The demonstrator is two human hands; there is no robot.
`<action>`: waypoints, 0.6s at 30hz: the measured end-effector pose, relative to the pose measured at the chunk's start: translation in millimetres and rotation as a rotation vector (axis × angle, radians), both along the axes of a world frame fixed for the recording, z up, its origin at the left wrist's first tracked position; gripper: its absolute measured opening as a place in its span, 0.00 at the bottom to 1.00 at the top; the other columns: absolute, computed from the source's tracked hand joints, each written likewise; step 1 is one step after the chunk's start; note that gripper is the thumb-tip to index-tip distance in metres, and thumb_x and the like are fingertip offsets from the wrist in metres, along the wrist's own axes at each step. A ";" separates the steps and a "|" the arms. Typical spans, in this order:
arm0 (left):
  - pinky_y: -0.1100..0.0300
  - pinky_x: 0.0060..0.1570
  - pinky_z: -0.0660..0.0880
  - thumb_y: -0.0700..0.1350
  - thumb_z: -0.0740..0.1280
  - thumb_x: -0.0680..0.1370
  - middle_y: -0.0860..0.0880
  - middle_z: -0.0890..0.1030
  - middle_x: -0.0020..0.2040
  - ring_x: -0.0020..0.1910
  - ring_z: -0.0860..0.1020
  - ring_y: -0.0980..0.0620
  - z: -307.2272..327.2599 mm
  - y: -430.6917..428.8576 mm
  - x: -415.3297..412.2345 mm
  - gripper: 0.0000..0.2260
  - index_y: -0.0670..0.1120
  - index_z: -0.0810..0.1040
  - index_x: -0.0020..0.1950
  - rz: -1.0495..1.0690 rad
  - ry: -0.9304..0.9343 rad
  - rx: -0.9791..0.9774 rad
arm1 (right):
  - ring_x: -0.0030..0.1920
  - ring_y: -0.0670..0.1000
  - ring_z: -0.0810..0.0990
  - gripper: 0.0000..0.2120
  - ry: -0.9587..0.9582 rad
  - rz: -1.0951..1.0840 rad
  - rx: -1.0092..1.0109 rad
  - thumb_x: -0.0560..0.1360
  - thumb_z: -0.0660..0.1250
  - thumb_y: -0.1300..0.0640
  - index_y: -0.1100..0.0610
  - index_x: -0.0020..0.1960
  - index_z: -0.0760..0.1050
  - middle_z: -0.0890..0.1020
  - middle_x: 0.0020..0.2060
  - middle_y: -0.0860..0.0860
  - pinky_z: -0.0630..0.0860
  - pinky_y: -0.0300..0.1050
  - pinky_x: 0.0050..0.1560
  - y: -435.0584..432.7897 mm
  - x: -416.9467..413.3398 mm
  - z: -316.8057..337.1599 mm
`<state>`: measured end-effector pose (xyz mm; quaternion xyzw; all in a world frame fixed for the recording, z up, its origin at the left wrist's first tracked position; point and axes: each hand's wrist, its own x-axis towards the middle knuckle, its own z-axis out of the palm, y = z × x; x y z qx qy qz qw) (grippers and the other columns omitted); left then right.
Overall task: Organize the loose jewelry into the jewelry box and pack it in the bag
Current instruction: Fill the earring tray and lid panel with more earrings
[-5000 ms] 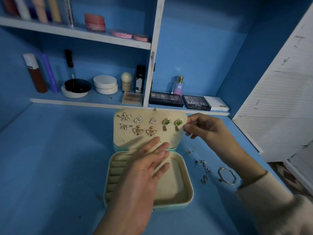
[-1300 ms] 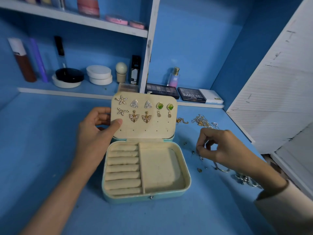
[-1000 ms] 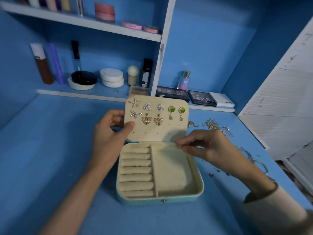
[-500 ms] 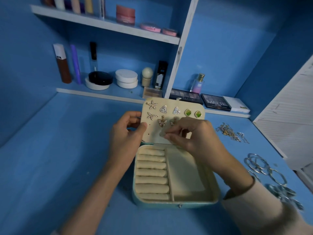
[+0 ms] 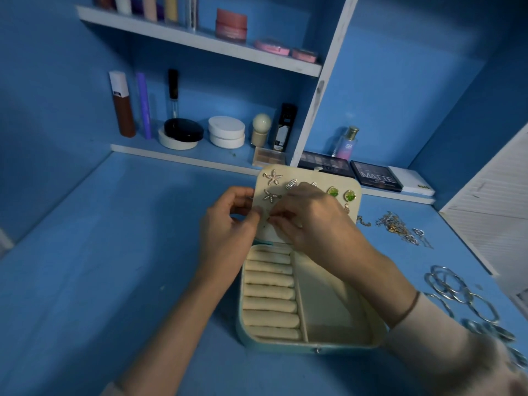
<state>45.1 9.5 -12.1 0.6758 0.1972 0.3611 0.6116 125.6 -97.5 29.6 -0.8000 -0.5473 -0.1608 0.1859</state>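
The teal jewelry box (image 5: pixel 285 346) lies open on the blue tabletop, with cream ring rolls (image 5: pixel 270 292) at the left of its tray. Its raised lid panel (image 5: pixel 354 207) carries starfish earrings (image 5: pixel 273 178) and green stone earrings (image 5: pixel 341 193). My left hand (image 5: pixel 225 232) grips the lid panel's left edge, thumb on the front. My right hand (image 5: pixel 311 224) reaches across the panel and pinches something very small against it, next to my left thumb; the item itself is hidden by the fingertips. My right hand hides the middle earrings.
Loose chains (image 5: pixel 397 227) and silver bangles (image 5: pixel 457 292) lie on the tabletop right of the box. Cosmetic bottles, jars and eyeshadow palettes (image 5: pixel 374 177) stand on the shelves behind. A white slatted panel (image 5: pixel 497 201) bounds the right side.
My right hand picked something up from the loose pieces at the right and moved left across the lid panel to its lower left. My left hand kept holding the lid edge.
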 end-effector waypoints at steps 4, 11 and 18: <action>0.72 0.40 0.73 0.34 0.68 0.74 0.53 0.82 0.41 0.40 0.79 0.60 0.3 -0.1 -0.8 0.10 0.50 0.79 0.46 -0.011 -0.011 0.000 | 0.39 0.55 0.77 0.07 -0.016 -0.005 -0.026 0.68 0.65 0.57 0.59 0.38 0.80 0.77 0.34 0.53 0.70 0.43 0.35 2.9 0.9 1.2; 0.73 0.39 0.72 0.34 0.68 0.74 0.53 0.82 0.41 0.40 0.79 0.62 2.0 -1.2 -1.6 0.11 0.51 0.79 0.46 -0.022 -0.025 -0.016 | 0.39 0.55 0.77 0.05 -0.081 -0.045 0.037 0.67 0.66 0.57 0.58 0.39 0.79 0.79 0.35 0.52 0.67 0.41 0.34 4.1 0.1 -1.8; 0.72 0.39 0.72 0.34 0.68 0.73 0.53 0.82 0.41 0.39 0.78 0.62 1.9 -0.9 -1.8 0.11 0.50 0.79 0.46 -0.025 -0.025 -0.012 | 0.38 0.55 0.77 0.06 -0.132 -0.090 0.102 0.66 0.74 0.60 0.59 0.39 0.77 0.79 0.34 0.52 0.64 0.39 0.35 3.9 -3.2 -5.8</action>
